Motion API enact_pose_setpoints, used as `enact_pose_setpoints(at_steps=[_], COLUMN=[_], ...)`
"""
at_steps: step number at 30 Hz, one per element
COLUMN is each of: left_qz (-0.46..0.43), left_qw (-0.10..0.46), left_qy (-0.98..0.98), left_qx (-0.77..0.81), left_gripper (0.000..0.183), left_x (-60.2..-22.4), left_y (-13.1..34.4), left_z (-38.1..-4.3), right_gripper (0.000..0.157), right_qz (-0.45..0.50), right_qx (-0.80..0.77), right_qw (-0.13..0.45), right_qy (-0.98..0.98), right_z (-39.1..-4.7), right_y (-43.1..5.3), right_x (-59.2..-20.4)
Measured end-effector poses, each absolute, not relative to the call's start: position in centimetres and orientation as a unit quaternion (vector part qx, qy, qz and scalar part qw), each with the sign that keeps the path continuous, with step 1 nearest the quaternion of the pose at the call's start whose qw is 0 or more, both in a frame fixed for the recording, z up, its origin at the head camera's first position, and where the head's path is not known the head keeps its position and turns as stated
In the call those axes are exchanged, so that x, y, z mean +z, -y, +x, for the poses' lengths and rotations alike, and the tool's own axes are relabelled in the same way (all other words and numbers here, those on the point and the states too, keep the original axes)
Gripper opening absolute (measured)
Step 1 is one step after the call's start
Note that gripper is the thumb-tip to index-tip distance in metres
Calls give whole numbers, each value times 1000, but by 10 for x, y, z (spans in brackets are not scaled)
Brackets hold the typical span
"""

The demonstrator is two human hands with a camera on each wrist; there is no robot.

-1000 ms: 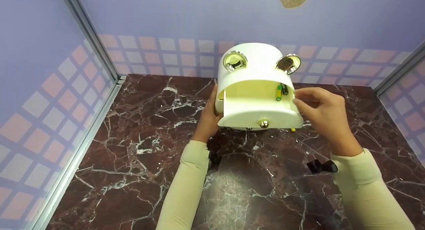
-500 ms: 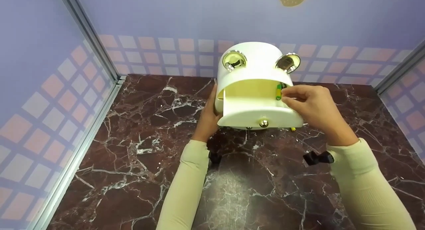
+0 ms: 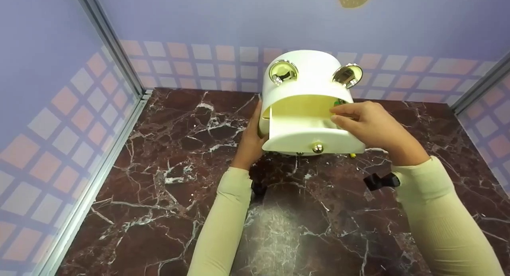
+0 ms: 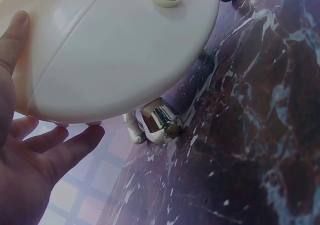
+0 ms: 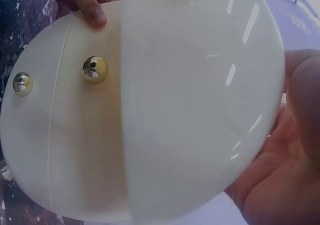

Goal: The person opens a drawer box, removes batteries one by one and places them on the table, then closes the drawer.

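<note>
A white desktop drawer box (image 3: 306, 69) with two shiny gold ears stands on the table, its upper drawer (image 3: 314, 139) pulled out. Against the box's left side, my left hand (image 3: 250, 142) grips it, thumb toward the front and fingers along the side in the left wrist view. My right hand (image 3: 368, 122) reaches over the drawer's right wall, thumb and forefinger pinching a small green-and-yellow battery (image 3: 338, 103). Those fingers hide most of the battery and the dark one beside it. In the right wrist view the drawer front (image 5: 200, 105) covers the fingertips.
A small yellow piece (image 3: 353, 155) lies on the marbled table (image 3: 191, 228) under the drawer's right end. Tiled walls (image 3: 223, 65) close in behind and at both sides. Below the open drawer, a lower gold knob (image 5: 23, 84) sticks out.
From outside the box's right side, my right hand has moved left, over the drawer's wall, and taken hold of the green-and-yellow battery. My left hand and the box have stayed put.
</note>
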State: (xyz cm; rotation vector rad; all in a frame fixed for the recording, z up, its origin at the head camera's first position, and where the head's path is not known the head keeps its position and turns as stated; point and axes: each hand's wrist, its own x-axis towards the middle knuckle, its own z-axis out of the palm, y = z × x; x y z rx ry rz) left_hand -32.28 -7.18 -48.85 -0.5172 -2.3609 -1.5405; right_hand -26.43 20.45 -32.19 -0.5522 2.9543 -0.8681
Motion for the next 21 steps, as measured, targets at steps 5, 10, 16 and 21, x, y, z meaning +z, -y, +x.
enact_pose_setpoints(at_steps=[5,10,16,21], left_qz=[-180,-191,-195,-190], left_qw=[139,140,140,137], left_qy=[815,809,806,806], left_qx=[-534,-538,-541,-543], left_gripper=[94,93,95,95], left_x=[-488,-488,-488,-488], left_y=[72,72,74,73], left_z=[-323,-323,-322,-323], right_gripper=[44,49,41,30], right_qz=[-229,-242,-265,-266], right_qx=[-223,-198,-204,-214], right_qw=[31,61,49,13], right_qy=[-947,-948,-941,-940], right_z=[-266,-269,-274,-274], right_y=[-205,-205,-207,-208], right_x=[-316,-311,-312,-316])
